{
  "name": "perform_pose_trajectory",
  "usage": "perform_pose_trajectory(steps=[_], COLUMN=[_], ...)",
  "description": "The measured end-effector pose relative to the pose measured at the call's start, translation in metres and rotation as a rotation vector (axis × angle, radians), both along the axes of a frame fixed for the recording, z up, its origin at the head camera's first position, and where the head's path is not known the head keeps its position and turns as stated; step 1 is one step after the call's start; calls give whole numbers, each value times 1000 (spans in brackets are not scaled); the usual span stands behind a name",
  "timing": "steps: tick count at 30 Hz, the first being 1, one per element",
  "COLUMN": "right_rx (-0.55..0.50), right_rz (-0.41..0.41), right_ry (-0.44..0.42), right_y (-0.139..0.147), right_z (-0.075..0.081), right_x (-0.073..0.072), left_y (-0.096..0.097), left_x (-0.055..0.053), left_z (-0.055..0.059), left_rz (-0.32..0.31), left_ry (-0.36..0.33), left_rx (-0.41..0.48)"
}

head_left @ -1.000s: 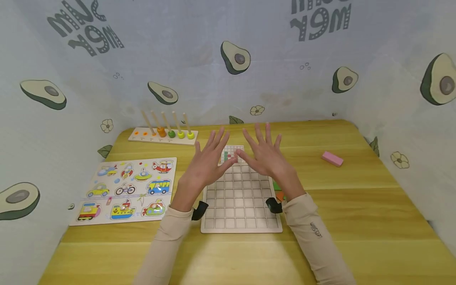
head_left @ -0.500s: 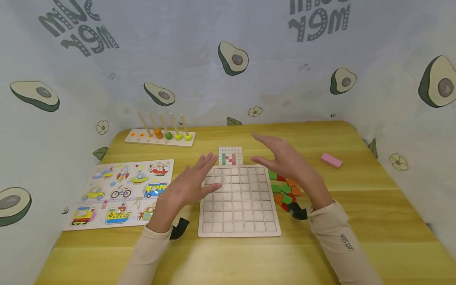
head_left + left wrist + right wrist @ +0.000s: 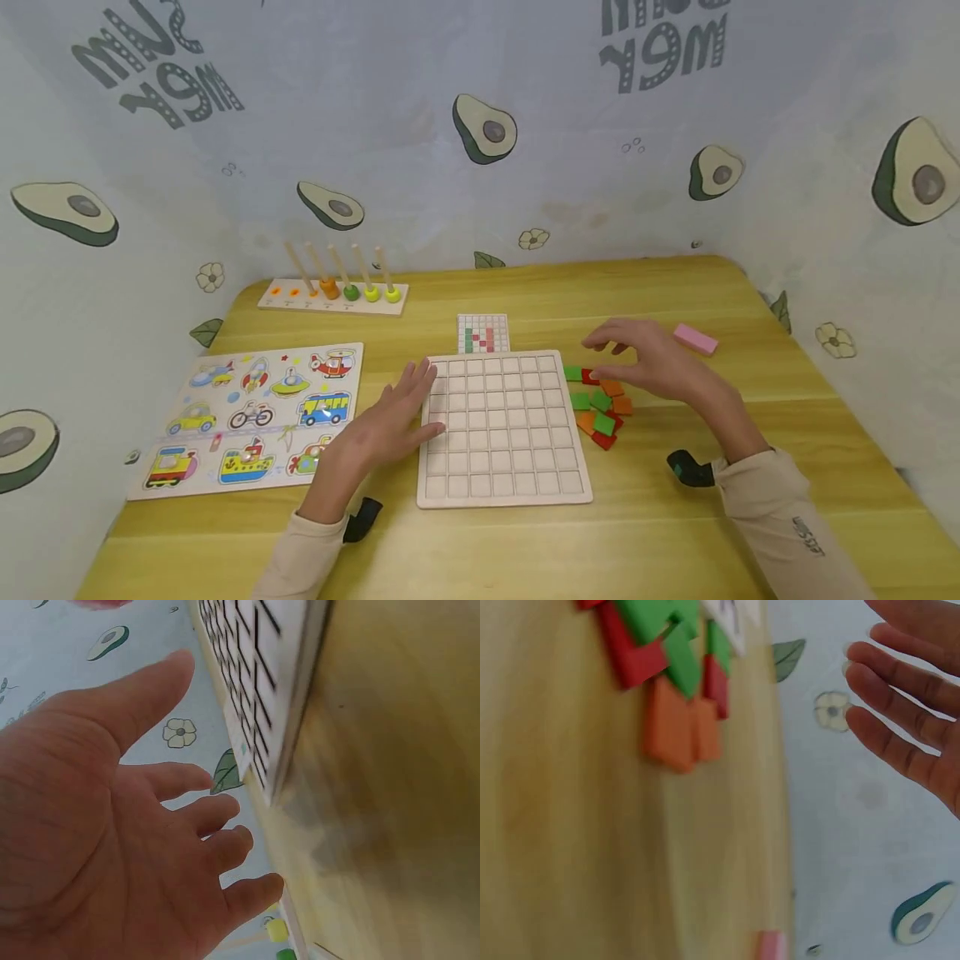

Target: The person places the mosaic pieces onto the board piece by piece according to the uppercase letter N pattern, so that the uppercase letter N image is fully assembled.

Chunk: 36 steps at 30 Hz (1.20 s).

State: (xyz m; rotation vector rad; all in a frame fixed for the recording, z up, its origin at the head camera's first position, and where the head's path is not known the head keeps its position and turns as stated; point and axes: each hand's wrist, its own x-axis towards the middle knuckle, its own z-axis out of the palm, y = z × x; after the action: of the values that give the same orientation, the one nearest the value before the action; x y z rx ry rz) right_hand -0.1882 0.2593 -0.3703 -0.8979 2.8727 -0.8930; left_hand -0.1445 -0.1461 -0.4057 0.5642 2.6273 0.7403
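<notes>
A pale wooden grid board lies flat in the middle of the yellow table. My left hand is open, fingers straight, resting at the board's left edge. My right hand hovers open above a heap of green, red and orange square tiles just right of the board; the tiles show blurred in the right wrist view. A small pattern card with red and green squares lies behind the board. Neither hand holds anything.
A vehicle picture puzzle lies at the left. A peg stand with coloured rings sits at the back left. A pink block lies at the back right. Avocado-print cloth walls close in the table on three sides.
Both hands have dropped from above the board and spread apart: the left to the board's left edge, the right out over the tile heap.
</notes>
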Motion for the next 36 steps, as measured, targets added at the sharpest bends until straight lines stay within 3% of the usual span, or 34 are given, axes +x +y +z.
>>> perform_pose_trajectory(steps=[7,15,24,36], right_rx=[-20,-32,3,45], right_rz=[-11,31,18,24], right_ry=[-55,-41,-132,-155], right_y=[23,40,44,38], right_z=[-28,-51,-51,-46], right_x=[-5,-12,-12,-14], left_y=[-6,-11,-17,-19], left_x=[5,4,1,-1], left_z=[-12,-19,-24,-27], left_rz=[3,-6,-29,-36], left_ry=[1,-10,-13,-4], left_rx=[5,28,64,90])
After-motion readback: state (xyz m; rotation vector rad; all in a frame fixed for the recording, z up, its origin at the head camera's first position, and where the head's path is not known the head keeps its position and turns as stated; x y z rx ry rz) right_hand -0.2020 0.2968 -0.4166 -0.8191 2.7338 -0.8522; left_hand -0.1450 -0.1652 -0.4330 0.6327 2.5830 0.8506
